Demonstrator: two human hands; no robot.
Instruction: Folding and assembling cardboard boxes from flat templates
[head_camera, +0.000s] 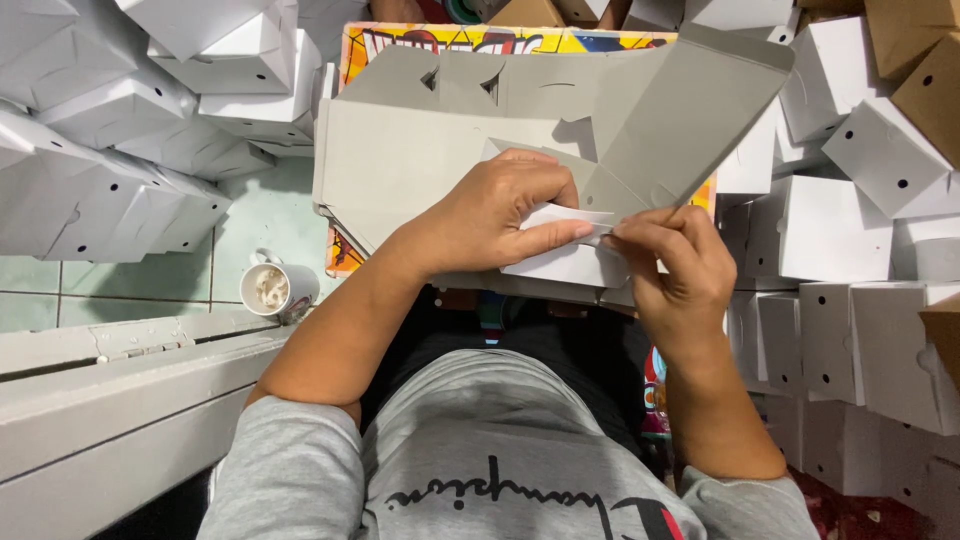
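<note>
Folding is judged to be the step in hand: a flat grey cardboard box blank (450, 140) is held at the centre of the view, over the person's lap, with one side panel raised toward one o'clock. The left hand (495, 215) is laid on the blank, its fingers (560, 232) closed together with the thumb onto a small white flap (570, 262) at the blank's near edge. The right hand (680, 270) meets it from three o'clock, its fingers (630, 238) pinched shut on the same flap, so that both hands touch at the fold. Beneath the blank a brightly printed board (450, 40) is seen, on which further blanks seem to be stacked. Finished white boxes (850, 230) are piled at three o'clock, and more are heaped at ten o'clock (110, 150). A cup with a pale drink (272, 290) is set on the tiled floor (130, 280) at eight o'clock. The next move is judged to call for the flap to be creased sharply and tucked squarely, with the raised panel kept from springing back.
</note>
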